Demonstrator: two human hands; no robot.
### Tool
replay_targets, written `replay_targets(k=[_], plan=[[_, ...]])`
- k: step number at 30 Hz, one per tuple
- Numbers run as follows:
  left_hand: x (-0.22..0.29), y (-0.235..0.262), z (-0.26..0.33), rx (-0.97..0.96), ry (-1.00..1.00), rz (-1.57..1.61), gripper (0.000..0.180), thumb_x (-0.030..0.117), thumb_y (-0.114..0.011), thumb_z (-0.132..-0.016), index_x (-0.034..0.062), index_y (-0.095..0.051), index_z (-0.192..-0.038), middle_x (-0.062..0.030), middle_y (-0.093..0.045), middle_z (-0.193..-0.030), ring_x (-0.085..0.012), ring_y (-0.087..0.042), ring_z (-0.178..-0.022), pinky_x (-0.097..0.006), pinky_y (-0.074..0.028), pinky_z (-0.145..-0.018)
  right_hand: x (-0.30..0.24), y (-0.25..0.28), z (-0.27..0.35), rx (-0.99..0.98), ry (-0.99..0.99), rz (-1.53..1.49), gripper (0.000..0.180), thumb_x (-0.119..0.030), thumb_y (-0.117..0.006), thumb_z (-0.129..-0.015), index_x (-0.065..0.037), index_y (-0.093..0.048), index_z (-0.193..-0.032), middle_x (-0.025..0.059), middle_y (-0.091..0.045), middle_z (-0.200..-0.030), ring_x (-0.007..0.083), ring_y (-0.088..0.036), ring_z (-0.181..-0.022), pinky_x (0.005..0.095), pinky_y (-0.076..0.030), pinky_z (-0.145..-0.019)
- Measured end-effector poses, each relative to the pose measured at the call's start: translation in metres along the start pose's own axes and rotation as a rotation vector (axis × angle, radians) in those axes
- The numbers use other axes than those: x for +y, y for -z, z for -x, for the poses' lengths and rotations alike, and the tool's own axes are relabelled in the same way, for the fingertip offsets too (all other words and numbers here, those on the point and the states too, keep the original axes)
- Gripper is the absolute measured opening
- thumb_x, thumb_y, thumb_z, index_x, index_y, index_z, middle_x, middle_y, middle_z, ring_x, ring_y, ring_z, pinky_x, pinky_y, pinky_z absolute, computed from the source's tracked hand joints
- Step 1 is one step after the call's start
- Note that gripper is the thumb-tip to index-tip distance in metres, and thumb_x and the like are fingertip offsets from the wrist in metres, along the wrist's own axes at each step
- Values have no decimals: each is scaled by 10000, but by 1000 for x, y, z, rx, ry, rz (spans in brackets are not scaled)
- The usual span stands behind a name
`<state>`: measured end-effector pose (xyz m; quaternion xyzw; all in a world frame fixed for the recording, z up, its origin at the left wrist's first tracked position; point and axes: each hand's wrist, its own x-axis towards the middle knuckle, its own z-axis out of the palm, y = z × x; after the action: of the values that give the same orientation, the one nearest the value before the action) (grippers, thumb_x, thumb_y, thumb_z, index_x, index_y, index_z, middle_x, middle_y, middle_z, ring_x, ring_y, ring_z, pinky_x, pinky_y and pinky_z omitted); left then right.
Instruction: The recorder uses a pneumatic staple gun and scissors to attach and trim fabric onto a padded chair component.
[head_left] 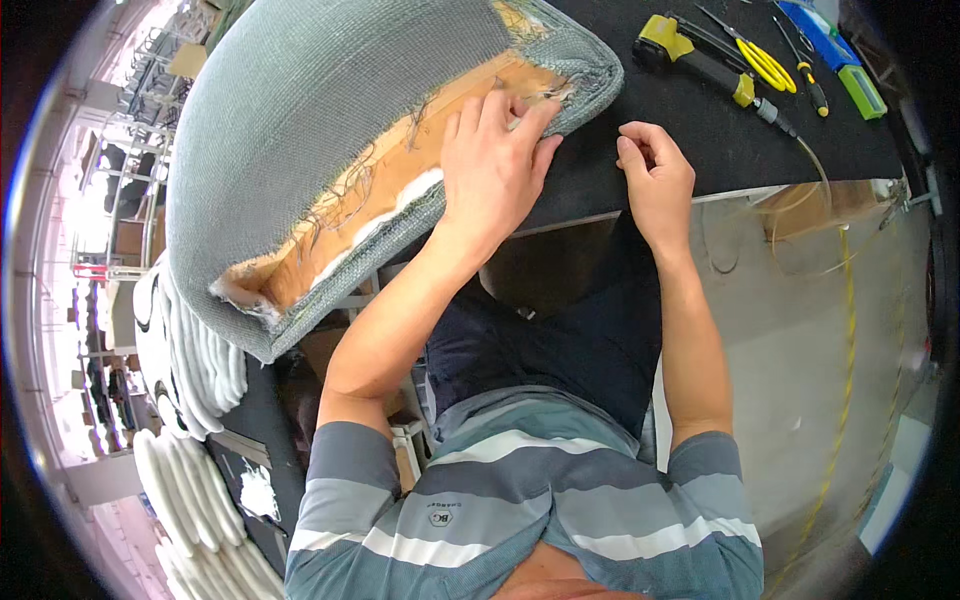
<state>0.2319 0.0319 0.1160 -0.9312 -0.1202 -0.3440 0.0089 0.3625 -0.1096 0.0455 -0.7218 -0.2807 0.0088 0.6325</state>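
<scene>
Grey-green woven cushion (290, 140) on black worktable (735, 150); bare wood (308, 262) side, threads frayed, faces me. Long axis: lower-left to upper-right. My left hand (495, 160) touches wood; right hand (660, 180) curled nearby. Can't tell either grip.

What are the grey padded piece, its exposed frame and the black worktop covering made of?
Padded piece: matte woven fabric, by its visible weave. Frame: probably unfinished wood or plywood, tan and flat. Black covering: perhaps felt or carpet, given its dull surface.
</scene>
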Motion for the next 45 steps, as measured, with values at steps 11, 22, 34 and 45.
replay_targets(k=[11,22,34,45], plan=[[-6,-16,-25,-164,105,276,168,164,-752,-883,69,-785,-1017,-106,-717,-969,-290,-690,-934,-357,-525,-832,2,1,-1,20,48,-24,144,-91,-682,-919,-21,-696,-1044,111,-712,-949,216,-690,-806,332,-538,-749],[-14,9,-32,-469,334,546,238,196,-738,-930,61,-779,-1122,-48,-729,-1056,-148,-653,-958,-281,-510,-841,9,3,2,29,114,-62,122,-79,-677,-922,-23,-696,-1029,87,-710,-918,197,-680,-805,316,-533,-733],[-13,3,14,6,-69,32,246,98,-845,-751,121,-793,-990,-51,-622,-877,-236,-586,-781,-380,-479,-685,-1,6,1,5,130,1,125,-77,-679,-905,-44,-691,-1025,108,-702,-957,285,-694,-841,361,-540,-756],[-12,8,21,4,-23,67,235,107,-818,-773,130,-775,-1003,-52,-645,-905,-267,-625,-837,-395,-492,-723,-14,-18,-24,-88,692,245,222,-68,-788,-800,-100,-723,-1010,45,-684,-1069,239,-689,-936,359,-565,-776]])
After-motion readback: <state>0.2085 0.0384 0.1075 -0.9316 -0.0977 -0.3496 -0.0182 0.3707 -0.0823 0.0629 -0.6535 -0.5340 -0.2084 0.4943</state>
